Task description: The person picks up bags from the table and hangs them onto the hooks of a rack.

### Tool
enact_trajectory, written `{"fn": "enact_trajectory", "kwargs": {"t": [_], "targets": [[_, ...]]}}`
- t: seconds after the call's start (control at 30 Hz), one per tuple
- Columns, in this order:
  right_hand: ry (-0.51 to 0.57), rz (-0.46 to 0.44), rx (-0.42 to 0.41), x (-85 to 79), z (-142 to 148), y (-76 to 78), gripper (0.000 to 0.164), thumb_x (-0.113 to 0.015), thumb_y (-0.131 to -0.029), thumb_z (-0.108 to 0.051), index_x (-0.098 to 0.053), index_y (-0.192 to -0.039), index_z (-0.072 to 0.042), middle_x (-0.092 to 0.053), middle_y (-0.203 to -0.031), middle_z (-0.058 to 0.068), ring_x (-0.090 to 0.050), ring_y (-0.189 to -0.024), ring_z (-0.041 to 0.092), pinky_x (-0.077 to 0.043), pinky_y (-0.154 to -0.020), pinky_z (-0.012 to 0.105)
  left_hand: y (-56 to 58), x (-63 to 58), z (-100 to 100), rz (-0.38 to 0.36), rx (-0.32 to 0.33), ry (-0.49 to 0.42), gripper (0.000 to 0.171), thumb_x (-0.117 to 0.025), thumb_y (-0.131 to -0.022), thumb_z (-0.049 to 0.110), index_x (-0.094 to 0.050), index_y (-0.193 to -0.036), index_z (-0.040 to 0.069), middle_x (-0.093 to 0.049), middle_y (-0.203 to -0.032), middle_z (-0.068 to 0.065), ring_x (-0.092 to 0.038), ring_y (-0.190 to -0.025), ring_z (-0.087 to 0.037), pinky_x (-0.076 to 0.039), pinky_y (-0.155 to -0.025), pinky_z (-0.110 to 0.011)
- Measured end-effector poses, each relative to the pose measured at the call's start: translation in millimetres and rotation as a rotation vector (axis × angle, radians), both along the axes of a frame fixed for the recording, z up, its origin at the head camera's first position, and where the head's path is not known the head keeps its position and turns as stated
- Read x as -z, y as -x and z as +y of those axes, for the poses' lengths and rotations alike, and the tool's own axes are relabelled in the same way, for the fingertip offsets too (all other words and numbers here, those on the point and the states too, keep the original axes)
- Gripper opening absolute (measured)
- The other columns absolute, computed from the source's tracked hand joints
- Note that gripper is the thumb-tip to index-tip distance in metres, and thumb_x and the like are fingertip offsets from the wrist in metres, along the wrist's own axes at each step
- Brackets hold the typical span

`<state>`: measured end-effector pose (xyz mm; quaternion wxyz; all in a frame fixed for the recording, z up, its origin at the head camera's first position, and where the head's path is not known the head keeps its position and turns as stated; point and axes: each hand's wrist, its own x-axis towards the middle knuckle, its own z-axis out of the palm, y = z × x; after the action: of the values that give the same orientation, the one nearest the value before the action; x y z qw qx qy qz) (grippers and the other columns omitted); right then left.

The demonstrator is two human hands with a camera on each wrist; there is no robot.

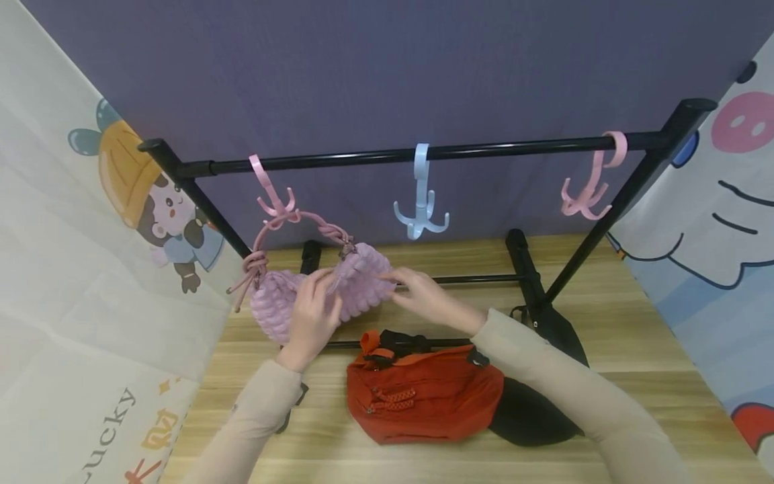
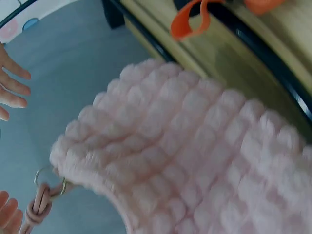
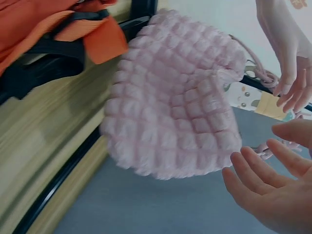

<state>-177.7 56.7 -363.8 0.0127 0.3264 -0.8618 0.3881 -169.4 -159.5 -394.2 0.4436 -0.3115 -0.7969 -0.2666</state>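
A puffy lilac-pink quilted handbag (image 1: 363,282) hangs by its knotted pink cord handle (image 1: 261,236) from the left pink hook (image 1: 277,202). Its bubbly fabric fills much of the left wrist view (image 2: 185,131), with the middle sagging between two raised ends. My left hand (image 1: 311,312) is in front of the bag's middle, fingers loosely bent. At the bag's right end is my right hand (image 1: 426,296), its fingertips close to the fabric. The right wrist view shows that hand (image 3: 278,187) with fingers extended beside the bag, gripping nothing.
A black rack's top bar (image 1: 351,158) also carries a blue hook (image 1: 421,202) and another pink hook (image 1: 589,188). On the wooden floor (image 1: 635,336) lie a red-orange waist bag (image 1: 423,403) and a black bag (image 1: 532,417). Cartoon-printed cloths (image 1: 54,269) flank the rack.
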Motion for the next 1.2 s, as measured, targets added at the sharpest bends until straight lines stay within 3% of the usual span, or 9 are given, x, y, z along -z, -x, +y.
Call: {"fn": "enact_trajectory", "kwargs": {"t": [0.47, 0.8, 1.2], "targets": [[-0.021, -0.03, 0.008, 28.6, 38, -5.1, 0.033, -0.057, -0.083, -0.003, -0.054, -0.116, 0.002, -0.057, -0.111, 0.017, -0.054, -0.1, 0.029, -0.043, -0.085, 0.041, -7.8, 37.7, 20, -0.182, 0.084, 0.116, 0.025, -0.057, -0.07, -0.004, -0.057, -0.095, -0.005, -0.056, -0.094, -0.013, -0.053, -0.082, -0.025, -0.044, -0.072, -0.034], [-0.145, -0.07, 0.003, 46.0, 58, -10.5, 0.031, -0.056, -0.083, -0.003, -0.055, -0.114, 0.003, -0.058, -0.11, 0.017, -0.055, -0.099, 0.029, -0.043, -0.085, 0.04, -18.2, 56.1, 33, -0.336, 0.163, 0.256, 0.029, -0.064, -0.071, -0.002, -0.058, -0.099, 0.001, -0.056, -0.092, -0.008, -0.053, -0.081, -0.02, -0.044, -0.071, -0.03], [-0.27, -0.143, 0.0, 68.3, 83, -19.5, 0.028, -0.055, -0.085, -0.008, -0.056, -0.112, 0.002, -0.059, -0.108, 0.015, -0.055, -0.1, 0.028, -0.044, -0.084, 0.04, -28.2, 78.5, 49, -0.462, 0.218, 0.409, 0.02, -0.063, -0.077, 0.005, -0.061, -0.096, 0.006, -0.058, -0.09, -0.003, -0.056, -0.084, -0.018, -0.046, -0.071, -0.03]]}}
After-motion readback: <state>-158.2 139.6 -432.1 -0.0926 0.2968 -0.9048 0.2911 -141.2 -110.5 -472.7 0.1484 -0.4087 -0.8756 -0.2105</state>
